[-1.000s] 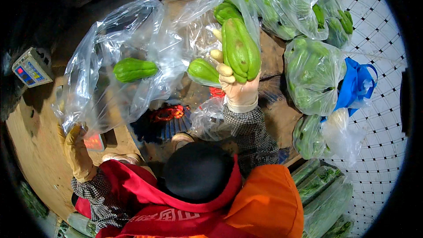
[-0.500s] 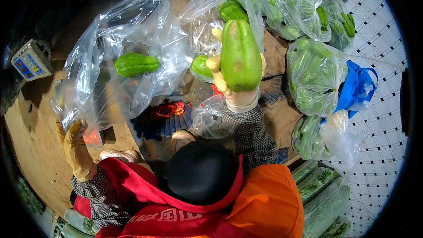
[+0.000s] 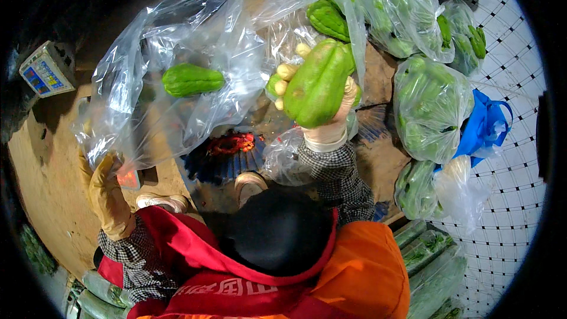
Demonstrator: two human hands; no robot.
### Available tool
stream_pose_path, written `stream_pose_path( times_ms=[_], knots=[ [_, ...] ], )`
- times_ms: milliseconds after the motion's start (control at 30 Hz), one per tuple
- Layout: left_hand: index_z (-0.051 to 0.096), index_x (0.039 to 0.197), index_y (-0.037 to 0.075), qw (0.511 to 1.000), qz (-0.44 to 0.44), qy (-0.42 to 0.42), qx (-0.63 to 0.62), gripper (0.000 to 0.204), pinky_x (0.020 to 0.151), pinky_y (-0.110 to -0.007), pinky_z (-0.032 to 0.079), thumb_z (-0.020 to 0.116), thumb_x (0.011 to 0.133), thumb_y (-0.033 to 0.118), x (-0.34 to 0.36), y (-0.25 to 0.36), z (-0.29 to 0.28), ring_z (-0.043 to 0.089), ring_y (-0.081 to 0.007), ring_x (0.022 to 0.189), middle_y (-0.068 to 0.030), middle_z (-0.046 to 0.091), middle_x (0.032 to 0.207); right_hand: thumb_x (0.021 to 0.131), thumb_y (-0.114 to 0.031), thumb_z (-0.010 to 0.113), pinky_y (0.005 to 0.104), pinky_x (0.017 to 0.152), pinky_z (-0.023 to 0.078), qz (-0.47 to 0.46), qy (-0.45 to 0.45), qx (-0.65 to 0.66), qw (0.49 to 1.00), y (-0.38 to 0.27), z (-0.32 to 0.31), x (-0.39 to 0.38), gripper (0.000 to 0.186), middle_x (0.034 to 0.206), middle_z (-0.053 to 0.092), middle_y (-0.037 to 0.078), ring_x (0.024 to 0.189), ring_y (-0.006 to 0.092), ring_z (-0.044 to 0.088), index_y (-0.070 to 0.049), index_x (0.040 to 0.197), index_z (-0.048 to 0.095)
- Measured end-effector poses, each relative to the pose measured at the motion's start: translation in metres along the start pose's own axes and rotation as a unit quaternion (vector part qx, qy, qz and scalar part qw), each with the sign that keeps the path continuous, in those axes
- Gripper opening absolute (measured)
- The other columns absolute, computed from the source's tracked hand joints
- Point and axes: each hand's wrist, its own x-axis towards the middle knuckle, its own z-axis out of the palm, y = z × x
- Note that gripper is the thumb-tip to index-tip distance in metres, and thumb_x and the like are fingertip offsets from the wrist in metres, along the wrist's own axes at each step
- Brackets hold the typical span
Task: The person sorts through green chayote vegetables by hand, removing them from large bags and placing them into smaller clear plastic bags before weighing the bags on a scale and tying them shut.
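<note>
Right hand (image 3: 331, 112) gloved, clenched round big green chayote (image 3: 316, 85), raised beside open clear bag (image 3: 177, 65). Left hand (image 3: 105, 192) gripping bag's lower edge. Second chayote (image 3: 192, 80) lying inside.

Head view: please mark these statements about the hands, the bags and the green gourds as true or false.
1. The right hand holds a green gourd. True.
2. The left hand holds a knife. False: it grips the edge of a clear plastic bag.
3. One gourd lies inside that clear bag. True.
4. Both hands are bare. False: both wear pale gloves.
5. A small scale sits at the left. True.
6. The blue bag lies at the far left. False: it is at the right, beside the filled bags.
</note>
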Motion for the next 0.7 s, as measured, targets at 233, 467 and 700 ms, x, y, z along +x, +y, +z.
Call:
stream_pose_path(
  times_ms=[233, 467, 700],
  knots=[
    [0.035, 0.132, 0.006, 1.000, -0.012, -0.022, 0.004, 0.054, 0.076, -0.027, 0.043, 0.057, 0.082, 0.010, -0.003, 0.002, -0.001, 0.054, -0.0127, 0.083, -0.0075, 0.054, 0.107, 0.074, -0.055, 0.059, 0.0480, 0.083, 0.048, -0.024, 0.006, -0.050, 0.998, 0.007, -0.004, -0.002, 0.083, 0.116, 0.048, 0.029, 0.099, 0.0405, 0.055, 0.001, 0.130, 0.033],
    [0.041, 0.129, 0.010, 0.991, 0.073, -0.043, 0.106, 0.046, 0.075, -0.028, 0.043, 0.052, 0.088, 0.027, 0.004, -0.014, -0.011, 0.051, -0.0125, 0.089, -0.0121, 0.053, 0.116, 0.079, -0.024, 0.064, 0.0294, 0.076, 0.050, 0.110, 0.261, -0.402, 0.871, 0.054, -0.018, 0.065, 0.045, 0.101, 0.060, 0.011, 0.087, 0.0181, 0.060, 0.000, 0.114, 0.051],
    [0.046, 0.120, -0.003, 0.990, 0.084, -0.055, 0.104, 0.046, 0.073, -0.026, 0.041, 0.047, 0.088, 0.031, 0.016, -0.012, -0.025, 0.050, -0.0135, 0.080, -0.0124, 0.056, 0.108, 0.074, -0.026, 0.067, 0.0365, 0.080, 0.044, -0.144, 0.115, -0.857, 0.482, 0.089, -0.084, 0.112, 0.039, 0.103, 0.059, 0.016, 0.094, 0.0275, 0.057, -0.003, 0.104, 0.058]
  ],
)
